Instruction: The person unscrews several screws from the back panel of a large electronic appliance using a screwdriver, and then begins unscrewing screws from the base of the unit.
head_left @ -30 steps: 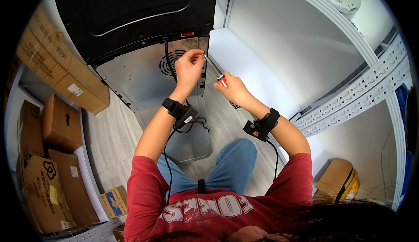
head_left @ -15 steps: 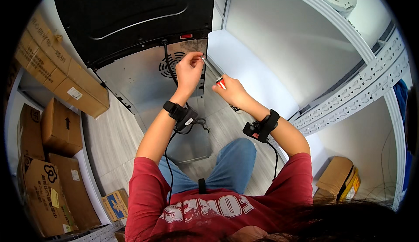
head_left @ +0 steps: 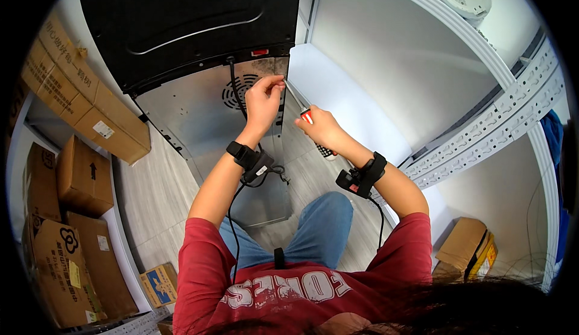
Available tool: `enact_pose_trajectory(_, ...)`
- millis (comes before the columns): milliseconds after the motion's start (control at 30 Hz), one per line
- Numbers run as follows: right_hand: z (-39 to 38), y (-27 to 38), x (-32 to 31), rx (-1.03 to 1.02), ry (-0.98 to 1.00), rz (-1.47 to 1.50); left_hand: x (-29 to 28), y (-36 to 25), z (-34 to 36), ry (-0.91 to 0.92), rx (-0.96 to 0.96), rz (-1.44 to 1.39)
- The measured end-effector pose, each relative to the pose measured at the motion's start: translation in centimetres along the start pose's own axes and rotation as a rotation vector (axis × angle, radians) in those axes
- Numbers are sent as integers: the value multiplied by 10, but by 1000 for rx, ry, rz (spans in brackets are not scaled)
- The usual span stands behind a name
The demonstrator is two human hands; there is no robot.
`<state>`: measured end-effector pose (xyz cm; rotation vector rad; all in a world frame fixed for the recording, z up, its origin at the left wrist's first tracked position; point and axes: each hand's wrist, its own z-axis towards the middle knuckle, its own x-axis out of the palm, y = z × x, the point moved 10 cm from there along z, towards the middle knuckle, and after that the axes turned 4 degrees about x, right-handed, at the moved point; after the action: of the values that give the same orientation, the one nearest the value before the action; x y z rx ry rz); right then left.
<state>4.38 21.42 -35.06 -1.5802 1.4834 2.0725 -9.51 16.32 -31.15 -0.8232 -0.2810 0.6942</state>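
Gripping a screwdriver (head_left: pixel 307 116), the right hand (head_left: pixel 324 128) slants it forward and left.

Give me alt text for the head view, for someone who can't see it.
A person's right hand grips a screwdriver, its tip close to the left hand, near the edge of a metal panel below a black panel. Cardboard boxes sit at left.

Smooth, shiny metal panel (head_left: pixel 187 114)
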Motion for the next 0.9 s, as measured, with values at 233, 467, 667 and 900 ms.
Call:
enact_pose_trajectory(233,-4,3,-1,1,24,-13,2,2,-1,25,-42,52)
enact_pose_trajectory(467,-9,14,-9,6,8,-80,0,2,1,27,-32,62)
enact_pose_trajectory(667,-10,13,-8,14,35,-92,0,7,0,23,-68,17)
enact_pose_trajectory(900,-11,15,-7,31,71,-60,-1,2,2,46,-45,79)
